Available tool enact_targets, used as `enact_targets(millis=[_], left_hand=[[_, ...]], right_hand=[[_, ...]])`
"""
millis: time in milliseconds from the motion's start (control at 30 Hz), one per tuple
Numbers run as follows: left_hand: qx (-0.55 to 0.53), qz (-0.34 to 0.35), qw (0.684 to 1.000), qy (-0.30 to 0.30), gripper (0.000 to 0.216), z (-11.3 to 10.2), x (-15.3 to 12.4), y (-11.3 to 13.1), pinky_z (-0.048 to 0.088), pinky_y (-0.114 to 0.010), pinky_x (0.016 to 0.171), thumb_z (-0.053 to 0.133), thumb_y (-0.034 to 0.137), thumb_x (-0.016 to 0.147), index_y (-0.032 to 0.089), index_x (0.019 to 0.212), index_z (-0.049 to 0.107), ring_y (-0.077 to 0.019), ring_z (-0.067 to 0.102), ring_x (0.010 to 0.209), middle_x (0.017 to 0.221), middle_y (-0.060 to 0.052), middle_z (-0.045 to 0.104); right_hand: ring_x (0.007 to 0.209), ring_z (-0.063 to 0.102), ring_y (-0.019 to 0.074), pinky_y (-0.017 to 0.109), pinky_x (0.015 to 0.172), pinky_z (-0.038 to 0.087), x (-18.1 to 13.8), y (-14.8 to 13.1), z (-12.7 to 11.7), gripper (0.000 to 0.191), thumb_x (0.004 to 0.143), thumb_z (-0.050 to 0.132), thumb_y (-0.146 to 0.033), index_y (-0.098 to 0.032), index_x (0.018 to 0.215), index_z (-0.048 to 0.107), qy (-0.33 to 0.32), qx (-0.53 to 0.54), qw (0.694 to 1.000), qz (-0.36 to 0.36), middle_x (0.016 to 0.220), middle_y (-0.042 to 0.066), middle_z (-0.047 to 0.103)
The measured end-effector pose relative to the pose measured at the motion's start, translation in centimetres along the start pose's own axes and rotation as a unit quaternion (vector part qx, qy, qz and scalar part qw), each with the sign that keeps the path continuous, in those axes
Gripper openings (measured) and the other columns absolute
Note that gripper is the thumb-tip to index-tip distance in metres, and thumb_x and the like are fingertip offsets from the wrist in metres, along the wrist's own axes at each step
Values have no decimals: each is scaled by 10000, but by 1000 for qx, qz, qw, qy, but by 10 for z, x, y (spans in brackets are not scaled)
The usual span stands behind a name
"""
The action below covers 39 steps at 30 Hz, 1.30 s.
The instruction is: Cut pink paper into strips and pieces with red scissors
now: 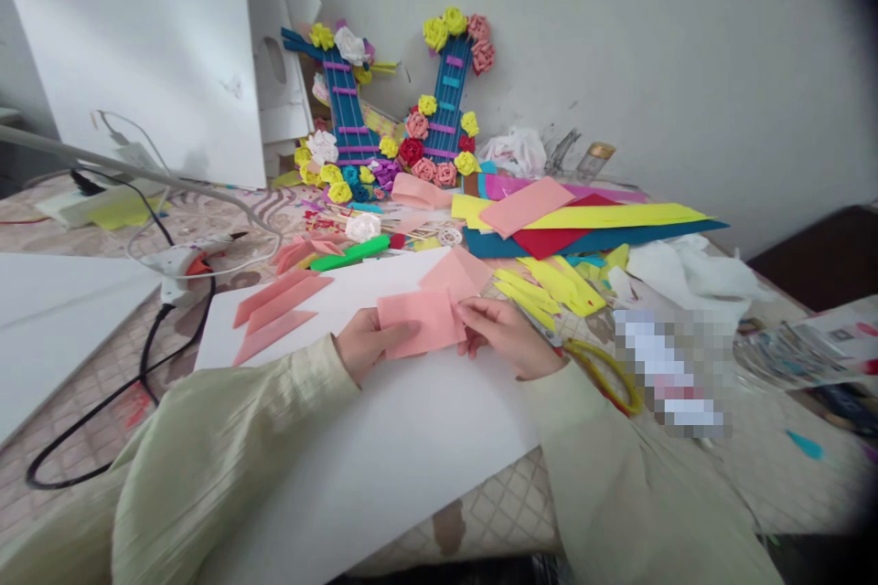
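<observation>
Between my hands is a pink square of crepe paper (426, 322), held just above a white board (384, 448). My left hand (367, 343) grips its left side, thumb lying across the face. At the right edge, my right hand (499, 329) pinches the paper between thumb and fingers. Another pink paper piece (458, 272) lies right behind the square. Several folded pink strips (278, 306) rest on the board to the left. Yellow-handled scissors (607, 375) lie beside my right wrist, their blades partly hidden.
Two blue guitar shapes (449, 101) with paper flowers lean on the wall. A hot glue gun (185, 265) and its black cord lie left. Coloured crepe sheets (583, 218), yellow strips (549, 288) and a green stick-like item (351, 253) lie behind the hands. White crumpled plastic (692, 279) sits right.
</observation>
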<state>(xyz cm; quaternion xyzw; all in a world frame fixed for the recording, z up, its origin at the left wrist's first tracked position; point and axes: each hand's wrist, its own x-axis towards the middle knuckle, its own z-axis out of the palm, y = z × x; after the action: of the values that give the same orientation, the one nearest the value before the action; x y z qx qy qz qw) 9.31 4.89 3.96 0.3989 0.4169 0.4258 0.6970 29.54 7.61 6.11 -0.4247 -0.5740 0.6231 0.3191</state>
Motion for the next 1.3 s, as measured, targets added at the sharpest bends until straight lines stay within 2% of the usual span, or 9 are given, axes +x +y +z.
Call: enact_targets(millis=[500,600,700,833,967,1033,1133,1200,1300], left_hand=[[17,-8,1000,22,407,4,-1,4,509,-344,736,735,334,615,137,964,669,-244,628,876,959,-92,695],[38,4,999,38,370,3,-1,5,499,-311,703,736,342,610,132,911,685,-226,633,816,891,-73,708],[65,12,996,62,312,5,-2,8,478,-265,629,755,333,578,125,803,695,-190,624,696,735,-38,705],[91,-9,994,67,294,10,-6,14,427,-244,464,764,361,547,124,695,674,-150,555,480,501,8,622],[134,-13,989,67,354,8,-6,13,439,-253,504,759,413,533,127,722,673,-176,582,558,590,-21,656],[162,-16,985,63,380,6,-5,10,449,-267,539,750,435,539,129,751,676,-197,592,607,635,-36,669],[200,-12,976,84,371,7,-6,9,415,-252,484,741,452,541,138,725,671,-178,555,533,573,-15,646],[202,4,974,100,335,10,-8,10,380,-235,447,731,445,552,147,689,661,-160,529,492,527,9,623],[208,15,972,108,284,15,-12,13,315,-210,408,724,416,569,151,633,642,-130,488,447,464,43,576]], right_hand=[[482,569,106,219,456,443,-1,-2,3,256,708,593,-425,-176,688,535,-7,-14,1000,18,534,-32,537],[461,567,119,233,437,437,1,0,5,259,738,546,-428,-170,722,551,20,-66,998,9,552,-12,562],[477,557,112,235,438,418,-7,-4,-1,252,769,522,-414,-168,775,575,96,-146,984,-32,730,40,637],[669,598,169,282,611,454,-47,-20,-38,292,833,440,-451,-193,850,577,278,-262,921,-77,852,67,653],[913,574,250,380,843,380,-97,-21,-103,324,878,328,-422,-204,941,560,418,-363,832,-43,934,97,667],[879,584,282,430,843,363,-113,-11,-134,304,869,343,-383,-193,980,552,442,-394,806,1,879,112,684],[841,607,278,440,827,375,-124,6,-165,255,859,384,-355,-201,928,575,440,-408,799,54,796,102,697],[829,617,254,434,833,383,-125,10,-171,260,864,392,-366,-196,913,583,433,-407,802,63,783,88,697],[874,611,235,410,844,400,-124,-2,-162,369,898,273,-394,-177,1005,552,440,-398,804,35,843,99,700]])
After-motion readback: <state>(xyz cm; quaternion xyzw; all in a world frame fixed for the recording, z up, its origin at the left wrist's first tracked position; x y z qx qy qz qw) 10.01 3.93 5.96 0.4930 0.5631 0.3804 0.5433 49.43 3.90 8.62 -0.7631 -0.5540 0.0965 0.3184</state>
